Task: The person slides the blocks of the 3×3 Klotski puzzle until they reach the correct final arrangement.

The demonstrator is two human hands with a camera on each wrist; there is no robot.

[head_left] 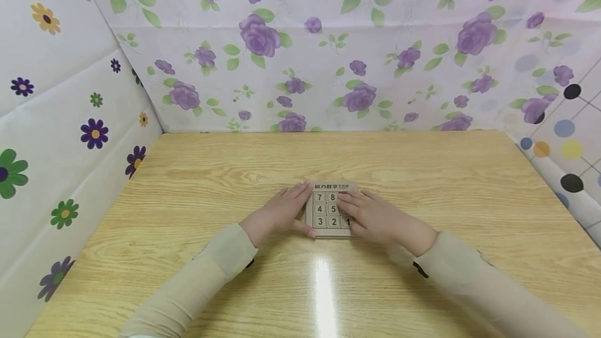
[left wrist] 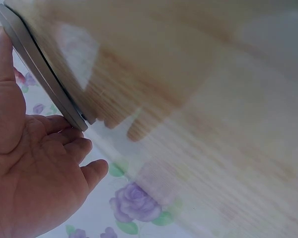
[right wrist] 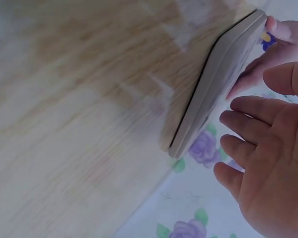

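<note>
A small grey-beige number sliding puzzle (head_left: 333, 232) lies flat on the wooden table, its numbered tiles in rows under a printed Chinese title. The digits 7, 8, 4, 5, 3, 2 and 1 show; part of the right column is hidden by fingers. My left hand (head_left: 281, 210) holds the puzzle's left side, thumb at the near corner and fingertips along the edge toward the far corner. With fingers extended, my right hand (head_left: 377, 218) reaches over the right column of tiles. In the right wrist view its fingers are spread loosely beside the puzzle's edge (right wrist: 213, 84).
The wooden table (head_left: 225, 166) has a glossy top with a bright light reflection at the near middle. A purple-flowered sheet (head_left: 300, 46) hangs behind it. Other patterned sheets stand along the left (head_left: 61, 119) and right sides.
</note>
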